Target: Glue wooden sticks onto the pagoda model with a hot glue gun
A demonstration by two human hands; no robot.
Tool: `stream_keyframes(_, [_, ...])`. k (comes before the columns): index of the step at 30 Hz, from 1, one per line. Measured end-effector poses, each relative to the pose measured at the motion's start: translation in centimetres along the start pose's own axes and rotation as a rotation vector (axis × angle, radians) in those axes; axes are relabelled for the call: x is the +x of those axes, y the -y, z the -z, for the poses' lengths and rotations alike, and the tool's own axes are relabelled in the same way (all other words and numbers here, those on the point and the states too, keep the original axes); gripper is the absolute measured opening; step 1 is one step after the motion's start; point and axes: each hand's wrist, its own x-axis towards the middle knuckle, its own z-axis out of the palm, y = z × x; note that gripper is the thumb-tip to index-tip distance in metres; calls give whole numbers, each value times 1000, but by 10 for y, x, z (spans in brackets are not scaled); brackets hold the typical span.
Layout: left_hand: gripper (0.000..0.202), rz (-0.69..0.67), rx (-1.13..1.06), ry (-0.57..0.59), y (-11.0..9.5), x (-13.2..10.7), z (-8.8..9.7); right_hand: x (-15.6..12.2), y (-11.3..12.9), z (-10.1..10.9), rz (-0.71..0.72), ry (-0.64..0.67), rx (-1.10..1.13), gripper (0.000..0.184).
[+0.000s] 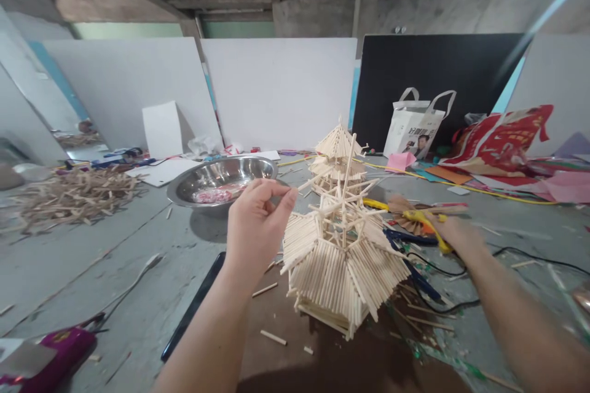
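A model tower of pale wooden sticks [329, 276] stands before me, with a hexagonal, slatted roof and an open stick frame on top. My left hand [260, 218] is closed in a pinch at the model's upper left. A pale stick end shows by its fingertips; whether they hold it is unclear. On the right, my right hand [449, 230], blurred, is closed around a yellow-handled tool [421, 218] whose working end I cannot make out. Behind the near model rises a second stick model with a pointed roof [340, 142].
A metal basin [177, 193] with plastic packets sits behind my left hand. Farther left lies a heap of sticks [78, 196]; a purple tool [64, 350] is at the lower left. A black cable [544, 250], loose sticks, coloured paper and bags lie rightward.
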Motion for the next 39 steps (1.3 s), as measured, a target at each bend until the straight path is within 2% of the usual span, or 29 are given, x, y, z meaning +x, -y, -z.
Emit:
stream_keyframes(3, [14,-38,-15,8,1,-2,-1,-6,9,11,108,-153,-231,38])
stream_keyframes(6, [12,-68,-5,42,0,-3,0,-26,35,27,339,-182,-249,38])
stream_keyframes(8, [12,-87,21,70,-1,-3,2,-45,60,36,493,-207,-170,32])
stream_keyframes(12, [12,-99,62,127,-5,-3,7,-82,107,46,764,-95,151,26])
stream_keyframes(15, [12,-96,64,157,-5,-3,8,-106,133,44,925,28,233,25])
stream_keyframes(20, [13,-109,72,169,-3,-3,9,-131,157,39,1184,130,257,18])
stream_keyframes(22, [13,-120,76,172,-3,-3,9,-134,161,39,1242,157,257,15])
stream_keyframes(25, [14,-123,84,172,-5,-3,9,-129,161,40,1225,166,298,13])
stream_keyframes(29, [14,-118,94,181,-8,-5,7,-115,151,40,977,168,399,24])
stream_keyframes(32, [14,-126,104,185,-9,-5,5,-109,143,35,824,244,545,27])
stream_keyframes(39, [15,-139,103,185,-8,-3,2,-106,135,16,762,439,788,25])
